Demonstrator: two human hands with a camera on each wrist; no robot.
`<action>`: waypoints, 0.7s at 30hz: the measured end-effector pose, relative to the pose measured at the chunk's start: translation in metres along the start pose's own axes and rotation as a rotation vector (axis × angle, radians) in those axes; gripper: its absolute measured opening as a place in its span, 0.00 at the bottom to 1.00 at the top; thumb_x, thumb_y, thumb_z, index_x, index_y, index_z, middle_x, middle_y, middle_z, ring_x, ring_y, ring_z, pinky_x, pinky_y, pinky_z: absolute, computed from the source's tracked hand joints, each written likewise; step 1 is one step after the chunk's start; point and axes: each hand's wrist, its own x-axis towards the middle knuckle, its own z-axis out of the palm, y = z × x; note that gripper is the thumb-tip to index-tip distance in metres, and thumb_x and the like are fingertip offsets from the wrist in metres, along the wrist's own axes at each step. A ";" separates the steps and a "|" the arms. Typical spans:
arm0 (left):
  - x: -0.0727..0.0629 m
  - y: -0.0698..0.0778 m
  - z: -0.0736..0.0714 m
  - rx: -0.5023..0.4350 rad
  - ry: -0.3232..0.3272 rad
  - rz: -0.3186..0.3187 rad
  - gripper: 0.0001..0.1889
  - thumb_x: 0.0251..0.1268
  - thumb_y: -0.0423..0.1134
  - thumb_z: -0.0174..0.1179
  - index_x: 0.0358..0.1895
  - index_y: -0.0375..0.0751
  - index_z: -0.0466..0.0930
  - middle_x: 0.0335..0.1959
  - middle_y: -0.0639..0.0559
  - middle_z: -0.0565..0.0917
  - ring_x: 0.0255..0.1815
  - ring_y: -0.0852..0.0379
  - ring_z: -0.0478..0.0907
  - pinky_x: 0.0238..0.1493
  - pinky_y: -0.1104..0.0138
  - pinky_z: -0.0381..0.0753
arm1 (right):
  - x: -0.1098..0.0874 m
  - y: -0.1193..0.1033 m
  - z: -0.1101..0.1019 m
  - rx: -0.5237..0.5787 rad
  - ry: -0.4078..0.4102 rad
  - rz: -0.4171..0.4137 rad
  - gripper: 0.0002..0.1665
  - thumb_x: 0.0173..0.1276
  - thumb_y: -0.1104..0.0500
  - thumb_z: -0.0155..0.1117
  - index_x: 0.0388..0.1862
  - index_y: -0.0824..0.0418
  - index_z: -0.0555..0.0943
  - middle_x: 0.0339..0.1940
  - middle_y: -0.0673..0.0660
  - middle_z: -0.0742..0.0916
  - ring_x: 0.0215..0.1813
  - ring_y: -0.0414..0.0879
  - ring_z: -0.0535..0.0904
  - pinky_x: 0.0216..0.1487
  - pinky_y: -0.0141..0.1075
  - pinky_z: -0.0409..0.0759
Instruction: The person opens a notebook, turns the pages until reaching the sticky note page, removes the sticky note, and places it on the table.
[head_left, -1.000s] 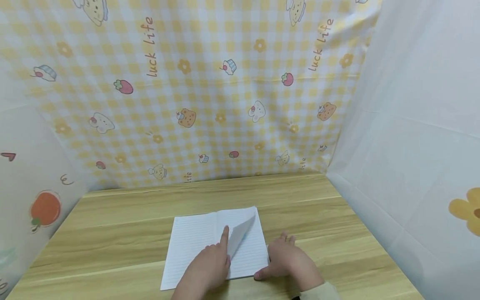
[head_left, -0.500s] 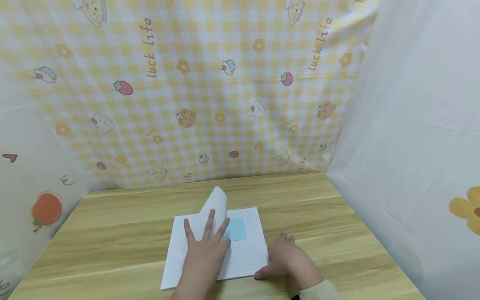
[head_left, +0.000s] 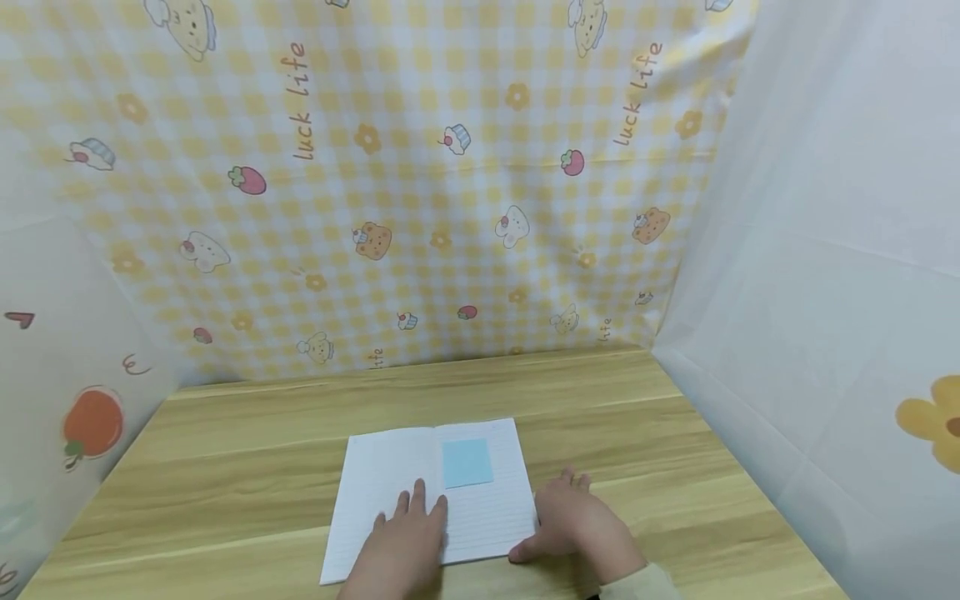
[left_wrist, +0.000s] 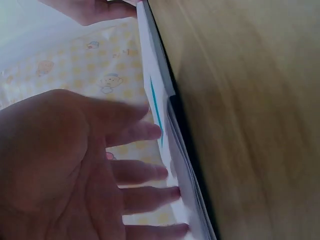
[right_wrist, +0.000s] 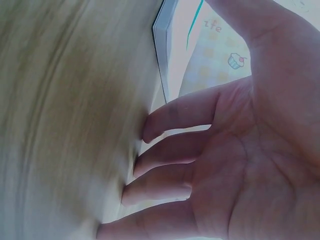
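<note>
An open lined notebook (head_left: 378, 475) lies flat on the wooden table. A light blue sticky note (head_left: 467, 463) sits on the upper part of its right page, close to the fold. My left hand (head_left: 405, 537) rests on the lower left page, fingers spread and fairly straight; in the left wrist view its fingertips (left_wrist: 172, 192) meet the paper. To the right of the notebook, my right hand (head_left: 573, 521) has its thumb at the lower right corner. Its other fingers (right_wrist: 170, 150) touch the tabletop in the right wrist view. Neither hand grips anything.
The wooden table (head_left: 247, 492) extends around the notebook on all sides. A yellow checked cloth (head_left: 420, 192) with cartoon prints hangs behind it. White sheets close off the left and the right, the right sheet (head_left: 817, 275) running along the table's edge.
The left hand has turned a page over to the left, uncovering the blue sticky note. It has since drawn back toward the notebook's lower edge. The right hand has stayed in place.
</note>
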 end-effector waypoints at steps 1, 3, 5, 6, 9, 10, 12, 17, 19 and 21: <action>0.000 0.000 0.001 -0.035 -0.022 -0.020 0.26 0.73 0.42 0.65 0.70 0.35 0.79 0.76 0.22 0.70 0.76 0.21 0.70 0.65 0.23 0.71 | 0.000 0.000 0.000 0.000 -0.002 0.000 0.56 0.46 0.30 0.86 0.52 0.78 0.84 0.61 0.87 0.81 0.72 0.90 0.66 0.72 0.78 0.67; 0.001 0.001 0.003 -0.079 -0.052 -0.053 0.33 0.69 0.50 0.70 0.71 0.35 0.78 0.77 0.20 0.68 0.77 0.19 0.67 0.63 0.21 0.71 | 0.001 0.000 0.000 0.002 -0.004 0.004 0.56 0.46 0.30 0.86 0.52 0.78 0.84 0.61 0.88 0.81 0.72 0.90 0.67 0.72 0.78 0.67; 0.002 0.001 0.004 -0.100 -0.070 -0.075 0.37 0.65 0.53 0.73 0.72 0.35 0.77 0.76 0.19 0.68 0.77 0.18 0.66 0.63 0.20 0.71 | 0.001 0.000 0.000 0.004 -0.004 0.005 0.56 0.47 0.30 0.86 0.53 0.77 0.84 0.61 0.87 0.81 0.72 0.90 0.67 0.72 0.78 0.67; 0.003 0.001 0.004 -0.108 -0.073 -0.080 0.38 0.63 0.53 0.75 0.72 0.35 0.77 0.76 0.18 0.68 0.77 0.18 0.66 0.63 0.20 0.70 | 0.001 0.000 0.000 0.006 -0.004 0.004 0.55 0.47 0.30 0.86 0.52 0.77 0.84 0.61 0.87 0.81 0.72 0.90 0.67 0.72 0.79 0.67; 0.005 0.001 0.002 -0.123 -0.074 -0.087 0.39 0.59 0.53 0.77 0.70 0.34 0.78 0.75 0.18 0.69 0.76 0.18 0.67 0.61 0.19 0.71 | 0.001 0.000 0.000 0.006 -0.004 0.002 0.54 0.47 0.30 0.86 0.51 0.77 0.84 0.61 0.86 0.82 0.72 0.90 0.67 0.71 0.79 0.67; 0.006 0.001 0.001 -0.126 -0.074 -0.090 0.39 0.59 0.52 0.78 0.70 0.34 0.79 0.74 0.18 0.70 0.76 0.18 0.67 0.61 0.19 0.71 | 0.000 0.000 0.000 0.008 -0.003 0.001 0.55 0.47 0.30 0.86 0.51 0.77 0.84 0.61 0.87 0.81 0.72 0.91 0.66 0.71 0.79 0.68; 0.007 0.001 0.000 -0.130 -0.071 -0.092 0.39 0.57 0.52 0.79 0.69 0.34 0.79 0.73 0.17 0.71 0.75 0.17 0.68 0.59 0.19 0.71 | 0.000 0.000 0.001 0.012 -0.003 0.001 0.55 0.47 0.31 0.86 0.52 0.77 0.84 0.61 0.88 0.81 0.72 0.91 0.66 0.70 0.79 0.68; 0.008 0.002 0.001 -0.129 -0.062 -0.101 0.40 0.55 0.51 0.80 0.69 0.34 0.79 0.73 0.17 0.71 0.75 0.16 0.67 0.58 0.17 0.71 | 0.001 0.000 0.003 0.026 -0.004 0.002 0.54 0.47 0.32 0.87 0.54 0.77 0.85 0.62 0.88 0.80 0.74 0.91 0.64 0.73 0.80 0.62; 0.008 0.002 0.003 -0.129 -0.058 -0.107 0.41 0.55 0.51 0.80 0.69 0.34 0.79 0.73 0.17 0.70 0.75 0.16 0.66 0.58 0.17 0.70 | 0.001 0.000 0.004 0.029 -0.005 0.004 0.53 0.47 0.32 0.87 0.53 0.76 0.85 0.63 0.87 0.80 0.75 0.90 0.63 0.74 0.81 0.60; 0.008 0.003 0.004 -0.133 -0.053 -0.115 0.41 0.54 0.51 0.80 0.69 0.34 0.79 0.73 0.17 0.70 0.76 0.16 0.66 0.59 0.17 0.69 | 0.002 0.000 0.004 0.031 -0.007 0.005 0.52 0.47 0.33 0.87 0.52 0.76 0.85 0.63 0.87 0.81 0.75 0.89 0.63 0.75 0.81 0.58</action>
